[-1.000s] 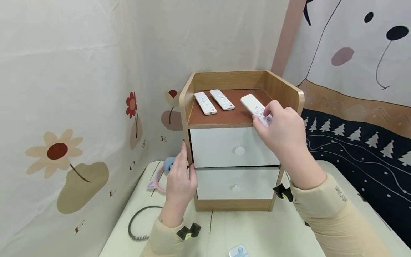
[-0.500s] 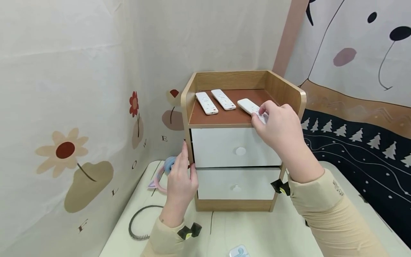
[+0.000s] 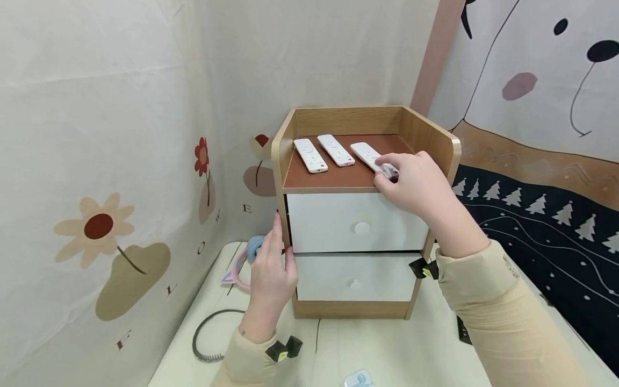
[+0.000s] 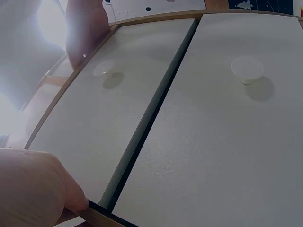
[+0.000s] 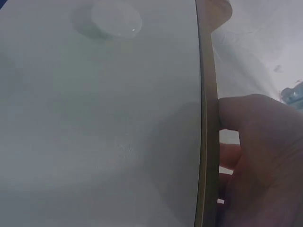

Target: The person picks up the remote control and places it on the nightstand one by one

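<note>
My right hand [image 3: 416,183] pinches the near end of a white remote control [image 3: 365,152], which lies slanted on the brown top of a small two-drawer cabinet [image 3: 355,309]. To its left, two similar white remotes, a left one [image 3: 311,156] and a middle one [image 3: 336,150], lie side by side. My left hand [image 3: 271,269] rests with straight fingers against the cabinet's left side. In the left wrist view, its thumb [image 4: 73,196] is at the front edge by the gap between the drawers. The right wrist view has fingers [image 5: 229,153] beyond the cabinet's front rim.
Raised wooden walls [image 3: 348,121] border the cabinet top at back and sides. On the white table [image 3: 382,349] lie a dark coiled band [image 3: 195,338], a pink and blue cat-ear item [image 3: 237,271], a pale case [image 3: 359,379] and a black object [image 3: 463,330]. Printed curtains [image 3: 145,134] hang behind.
My right hand has brought the remote down onto the cabinet top and shifted it left, nearer the middle remote. My left hand stays in place.
</note>
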Demonstrator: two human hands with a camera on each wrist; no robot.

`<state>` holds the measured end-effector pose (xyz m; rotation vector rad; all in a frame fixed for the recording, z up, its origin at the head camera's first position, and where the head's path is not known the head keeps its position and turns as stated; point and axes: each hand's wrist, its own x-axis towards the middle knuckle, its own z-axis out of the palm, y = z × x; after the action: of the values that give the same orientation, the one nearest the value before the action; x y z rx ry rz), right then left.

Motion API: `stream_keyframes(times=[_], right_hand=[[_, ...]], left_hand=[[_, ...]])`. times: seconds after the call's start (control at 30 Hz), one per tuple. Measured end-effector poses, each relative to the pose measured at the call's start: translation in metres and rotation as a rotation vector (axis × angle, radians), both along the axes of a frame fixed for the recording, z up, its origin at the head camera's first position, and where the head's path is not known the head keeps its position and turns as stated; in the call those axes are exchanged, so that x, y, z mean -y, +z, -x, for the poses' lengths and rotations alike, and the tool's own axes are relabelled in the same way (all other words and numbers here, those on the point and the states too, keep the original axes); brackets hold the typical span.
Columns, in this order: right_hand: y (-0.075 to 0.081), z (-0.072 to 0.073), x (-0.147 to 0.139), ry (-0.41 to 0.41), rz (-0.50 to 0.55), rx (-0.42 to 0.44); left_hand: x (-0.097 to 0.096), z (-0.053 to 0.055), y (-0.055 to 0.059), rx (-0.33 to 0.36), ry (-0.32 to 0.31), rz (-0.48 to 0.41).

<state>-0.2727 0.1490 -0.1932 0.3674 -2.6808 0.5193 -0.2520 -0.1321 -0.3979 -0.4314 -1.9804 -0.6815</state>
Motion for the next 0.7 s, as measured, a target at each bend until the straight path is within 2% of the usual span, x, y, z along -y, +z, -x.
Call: stream_keyframes(times=[0.43,0.7], right_hand=[[0.005,0.016,0.002,0.013,-0.064,0.111],[0.003,0.016,0.003,-0.003,-0.061,0.11]], left_hand=[[0.0,0.003,-0.001,0.017,-0.004,-0.007],[0.0,0.002,0.0,0.021,-0.011,-0.007]])
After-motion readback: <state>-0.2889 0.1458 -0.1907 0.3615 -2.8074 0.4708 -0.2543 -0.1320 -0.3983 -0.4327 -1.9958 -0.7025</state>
